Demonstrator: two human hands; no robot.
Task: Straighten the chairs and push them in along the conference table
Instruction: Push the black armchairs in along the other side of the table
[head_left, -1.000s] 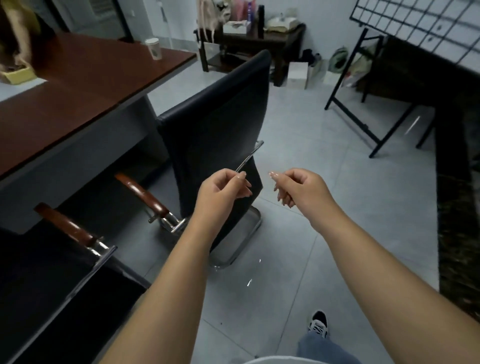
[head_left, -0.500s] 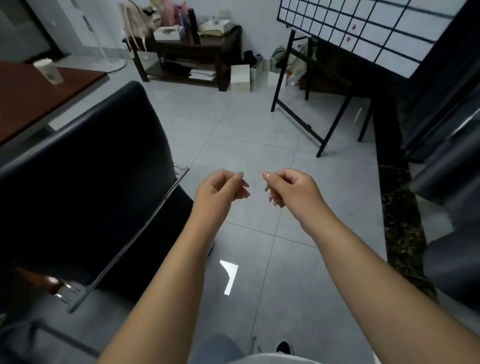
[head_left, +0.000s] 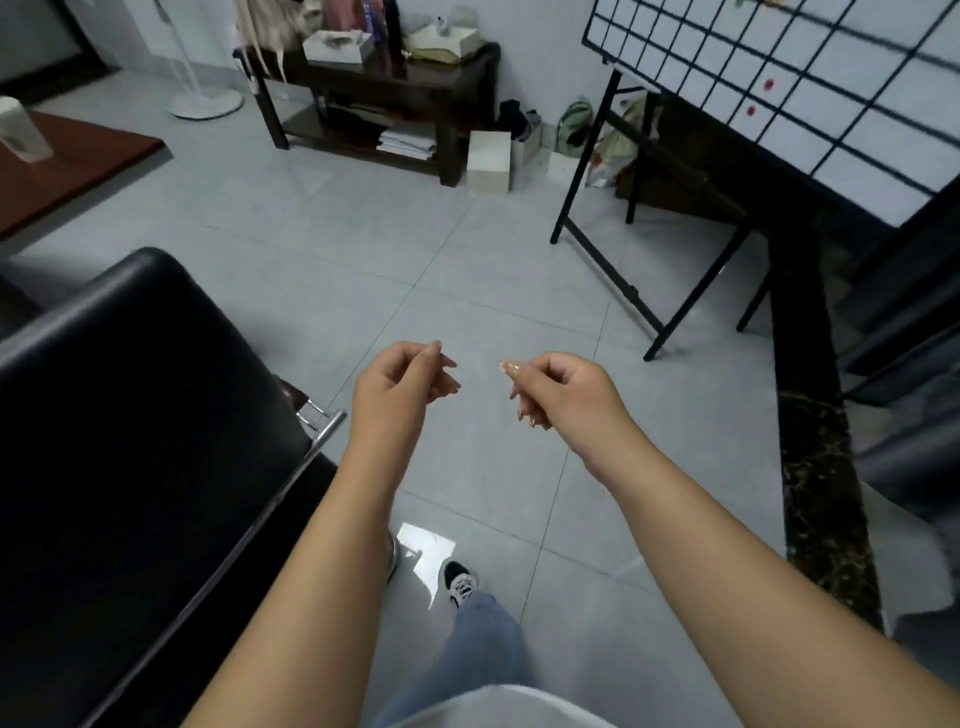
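With my left hand (head_left: 400, 384) and right hand (head_left: 561, 389) loosely curled and holding nothing, the chair (head_left: 135, 415) sits just left of them and the desk (head_left: 67, 171) far beyond, so I risk walking past it.

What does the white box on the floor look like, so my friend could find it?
Look at the dark side table against the far wall. Just right of its right leg, on the grey floor, stands the white box. It is a plain upright cube shape with no print, unlike the tissue boxes up on the tabletop and the green bag further right.
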